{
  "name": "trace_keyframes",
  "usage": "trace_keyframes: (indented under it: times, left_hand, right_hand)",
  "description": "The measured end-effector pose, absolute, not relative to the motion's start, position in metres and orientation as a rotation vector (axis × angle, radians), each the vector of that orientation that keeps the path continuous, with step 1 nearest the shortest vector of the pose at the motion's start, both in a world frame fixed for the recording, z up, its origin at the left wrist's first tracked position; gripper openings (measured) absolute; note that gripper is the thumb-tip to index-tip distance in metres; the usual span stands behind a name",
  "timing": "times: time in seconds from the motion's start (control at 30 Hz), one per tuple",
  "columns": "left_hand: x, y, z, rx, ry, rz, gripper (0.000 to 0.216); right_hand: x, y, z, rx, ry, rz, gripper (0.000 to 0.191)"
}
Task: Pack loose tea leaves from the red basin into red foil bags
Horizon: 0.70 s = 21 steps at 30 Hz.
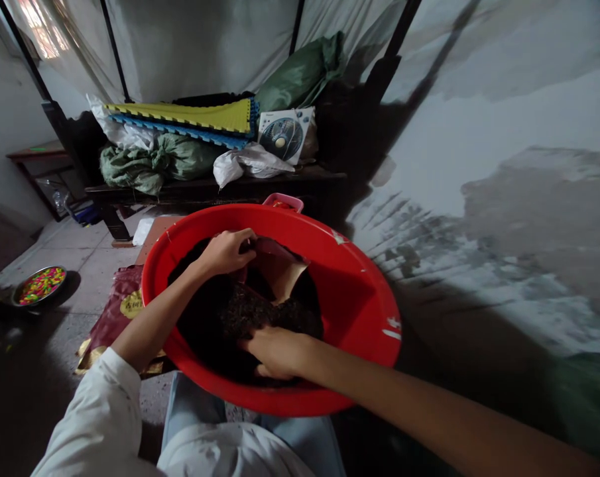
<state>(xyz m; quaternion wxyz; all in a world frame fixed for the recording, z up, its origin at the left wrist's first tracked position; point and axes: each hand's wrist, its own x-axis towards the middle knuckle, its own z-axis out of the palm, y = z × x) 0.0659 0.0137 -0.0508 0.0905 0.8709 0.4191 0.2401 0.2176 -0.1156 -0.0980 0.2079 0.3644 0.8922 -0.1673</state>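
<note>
Dark crumbly material (250,318), maybe tea leaves or soil, hard to tell, sat heaped in a wide red plastic basin (352,291) with a torn brown paper sheet (280,275) stuck up through it. The heap looked loose, soft and fairly light per handful, though the full basin was probably heavy and best taken by its smooth rim. The left grip (225,253) curled over the far edge of the paper, and the pictures did not show whether it was clamped. The right grip (274,351) pressed palm-down into the heap, fingers partly buried, so its closure could not be told. The basin rested over the person's denim knees (254,411). Behind it stood a pink plastic tub (284,201), then a dark wooden surface (215,193) holding green woven sacks (135,169) and yellow-blue foam mats (180,118). A metal bowl of colored beads (40,286) sat on the tiled floor.
</note>
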Motion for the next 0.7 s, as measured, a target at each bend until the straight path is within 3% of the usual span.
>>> trace_keyframes:
  times: [0.1, 0.33, 0.5, 0.7]
  left_hand:
    - [0.066, 0.014, -0.051, 2.588, 1.235, 0.709, 0.034]
    - [0.068, 0.013, -0.052, 2.616, 1.246, 0.713, 0.034]
    - [0.069, 0.014, -0.053, 2.650, 1.229, 0.725, 0.033]
    - [0.069, 0.014, -0.055, 2.681, 1.211, 0.738, 0.032]
  right_hand:
    - [0.235, -0.113, -0.093, 1.059, 2.410, -0.417, 0.043]
    - [0.279, -0.101, -0.069, 1.144, 2.664, -0.411, 0.042]
    - [0.301, -0.076, -0.041, 1.223, 2.932, -0.301, 0.027]
    - [0.302, -0.054, -0.052, 1.419, 3.214, -0.085, 0.043]
